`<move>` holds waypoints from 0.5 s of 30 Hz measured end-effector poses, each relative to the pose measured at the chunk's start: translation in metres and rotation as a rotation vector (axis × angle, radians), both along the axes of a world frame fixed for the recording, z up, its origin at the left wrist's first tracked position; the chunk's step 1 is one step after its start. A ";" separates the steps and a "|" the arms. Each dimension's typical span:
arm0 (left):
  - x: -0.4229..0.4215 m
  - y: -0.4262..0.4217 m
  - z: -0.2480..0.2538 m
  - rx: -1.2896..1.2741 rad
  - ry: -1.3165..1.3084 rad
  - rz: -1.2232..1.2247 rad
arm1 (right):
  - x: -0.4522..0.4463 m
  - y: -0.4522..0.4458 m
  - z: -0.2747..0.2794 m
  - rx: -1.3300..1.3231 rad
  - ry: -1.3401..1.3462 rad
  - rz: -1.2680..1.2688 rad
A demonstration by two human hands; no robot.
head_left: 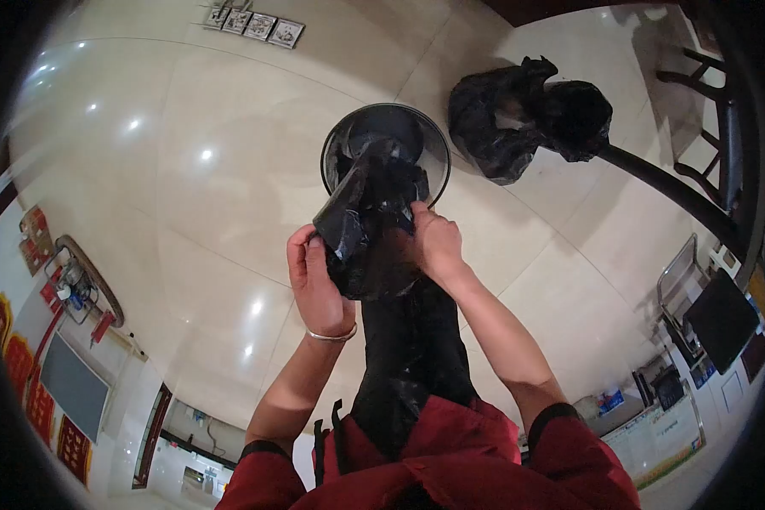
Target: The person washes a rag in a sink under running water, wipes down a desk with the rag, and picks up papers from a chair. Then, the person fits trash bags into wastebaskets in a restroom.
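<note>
Black plastic in both hands at the round bin

Held the black bag (365, 225) on the near side of the round bin (325, 140), with the crumpled far part reaching over the bin's near rim and into its mouth. Closed the left hand (321, 276) on the bag's left edge, to the near left of the bin, thumb and fingers together on the plastic. Curled the right hand (438, 242) against the bag's right edge, just off the bin's near right rim, fingers drawn in and clamped on the plastic. Could not tell the bag's contents, or where bag and bin parted in the dark interior.

Wore a pale bracelet (331, 337) on the left wrist, nearer than the bin, and a red garment (459, 433) with dark-edged sleeves at the near end, over dark trousers (416, 340) in line with the bin.

Had a crumpled black bundle (497, 123) on the glossy tiled floor (229, 170), to the right of the bin and apart from it, with a rounded dark lump (576, 119) at its right side. Saw dark furniture (727, 153) farther right of the bin, a chair (721, 319) with a metal frame to its near right, and four small framed squares (259, 25) beyond it to the left.
</note>
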State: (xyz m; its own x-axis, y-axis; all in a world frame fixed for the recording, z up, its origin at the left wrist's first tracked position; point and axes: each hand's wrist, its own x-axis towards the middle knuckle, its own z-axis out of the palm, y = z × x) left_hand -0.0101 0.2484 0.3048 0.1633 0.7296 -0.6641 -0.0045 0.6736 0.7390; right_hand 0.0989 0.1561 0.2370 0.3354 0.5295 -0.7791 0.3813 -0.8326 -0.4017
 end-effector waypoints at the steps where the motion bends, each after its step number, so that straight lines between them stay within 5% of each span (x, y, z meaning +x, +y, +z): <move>1: -0.005 0.004 -0.003 0.004 0.001 0.001 | -0.001 -0.009 -0.014 0.004 0.001 0.001; 3: -0.017 0.018 -0.007 0.043 -0.028 -0.014 | -0.001 -0.036 -0.045 0.227 -0.111 -0.215; 5: -0.034 0.029 -0.013 0.384 0.306 -0.433 | 0.016 -0.055 -0.052 0.299 0.356 -0.970; 7: -0.052 0.035 -0.031 0.038 0.046 -0.304 | 0.037 -0.061 -0.024 0.219 0.490 -1.633; 11: -0.089 0.027 -0.075 -0.082 0.078 -0.239 | 0.045 -0.093 -0.024 0.415 0.637 -1.703; 13: -0.100 0.025 -0.087 0.190 0.367 -0.533 | 0.042 -0.106 -0.027 0.401 0.625 -1.672; 15: -0.112 0.026 -0.106 0.241 0.389 -0.513 | 0.035 -0.122 -0.039 0.396 0.612 -1.639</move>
